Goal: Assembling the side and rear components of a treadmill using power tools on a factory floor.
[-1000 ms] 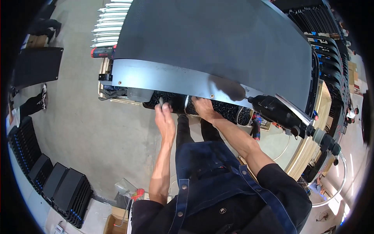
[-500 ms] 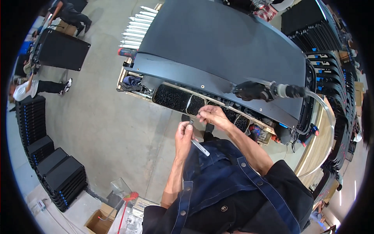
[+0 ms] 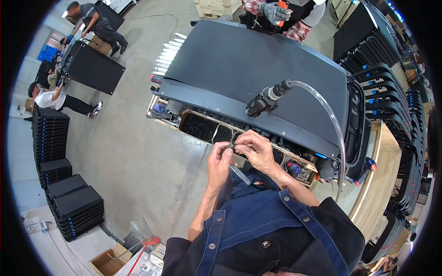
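My left hand [image 3: 219, 162] is closed around a slim silver metal bar [image 3: 240, 175], whose rounded lower end sticks out below the fingers. At the bar's upper end, the fingertips of my right hand [image 3: 256, 151] pinch together, meeting the left fingers. A small dark piece seems to be between them, mostly covered. Just beyond my hands runs a wooden parts tray [image 3: 162, 121] with compartments of small black hardware [image 3: 200, 126]. Behind it lies a large black flat-decked machine [image 3: 258, 60]. A black power driver [image 3: 262, 103] on a clear hose hangs over its near edge.
Across the machine is a person's gloved hand [image 3: 275, 13] with an orange tool. A red-and-blue power tool [image 3: 366, 171] rests by a wooden crate [image 3: 380, 170] at right. Stacked black panels [image 3: 76, 202] stand at left. Two people work beside another black machine [image 3: 94, 66].
My right hand has come down against the left, at the bar's upper end. The view has shifted, and the hanging driver appears further left. A gloved person shows more fully at the far side.
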`<state>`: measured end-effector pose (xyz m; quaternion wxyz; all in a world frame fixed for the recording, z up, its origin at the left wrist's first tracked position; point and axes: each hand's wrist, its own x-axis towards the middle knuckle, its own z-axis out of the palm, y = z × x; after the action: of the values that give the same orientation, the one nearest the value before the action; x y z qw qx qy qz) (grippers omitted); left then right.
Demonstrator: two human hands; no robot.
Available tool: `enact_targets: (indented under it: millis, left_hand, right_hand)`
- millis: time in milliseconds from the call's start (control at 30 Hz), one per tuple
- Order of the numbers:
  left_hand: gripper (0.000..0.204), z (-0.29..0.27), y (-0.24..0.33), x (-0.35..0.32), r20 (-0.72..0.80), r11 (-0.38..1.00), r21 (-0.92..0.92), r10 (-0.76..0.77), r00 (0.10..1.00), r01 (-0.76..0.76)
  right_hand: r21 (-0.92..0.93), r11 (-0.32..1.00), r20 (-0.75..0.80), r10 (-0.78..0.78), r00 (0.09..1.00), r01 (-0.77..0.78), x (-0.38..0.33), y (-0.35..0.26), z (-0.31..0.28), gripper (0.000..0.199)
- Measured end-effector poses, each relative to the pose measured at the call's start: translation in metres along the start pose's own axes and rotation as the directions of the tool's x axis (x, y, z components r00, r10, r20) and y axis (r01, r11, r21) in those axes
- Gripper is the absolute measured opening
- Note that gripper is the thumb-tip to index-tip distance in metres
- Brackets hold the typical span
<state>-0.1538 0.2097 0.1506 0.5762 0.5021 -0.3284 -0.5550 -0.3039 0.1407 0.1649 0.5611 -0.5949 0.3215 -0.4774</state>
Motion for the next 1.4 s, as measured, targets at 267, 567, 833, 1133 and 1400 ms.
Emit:
enact_targets:
  millis: [267, 567, 833, 1133, 1400]
  left_hand:
    - [0.023, 0.027, 0.014, -0.019, -0.136, 0.982, 0.102, 0.172, 0.976, -0.159]
    - [0.016, 0.015, 0.014, 0.001, -0.156, 0.882, 0.428, 0.287, 0.945, -0.197]
    - [0.021, -0.038, -0.104, 0.082, 0.082, 0.706, -0.349, -0.632, 0.771, 0.616]
    - [0.027, -0.001, -0.191, 0.176, 0.592, 0.403, -0.481, -0.506, 0.628, 0.779]
    - [0.017, 0.006, -0.172, 0.197, 0.632, 0.427, -0.489, -0.428, 0.646, 0.761]
  right_hand:
    - [-0.328, 0.877, 0.002, -0.371, 0.928, 0.351, -0.008, -0.028, 0.003, 0.02]
    - [0.1, 0.991, -0.105, 0.103, 0.989, -0.093, -0.027, 0.002, 0.014, 0.015]
    - [-0.176, 0.95, -0.429, 0.16, 0.889, -0.256, 0.018, 0.007, -0.037, 0.057]
    - [-0.1, 0.995, 0.047, -0.005, 0.999, 0.009, 0.131, 0.008, -0.024, 0.051]
    - [-0.088, 0.996, -0.207, -0.016, 0.978, -0.003, 0.113, 0.011, -0.031, 0.059]
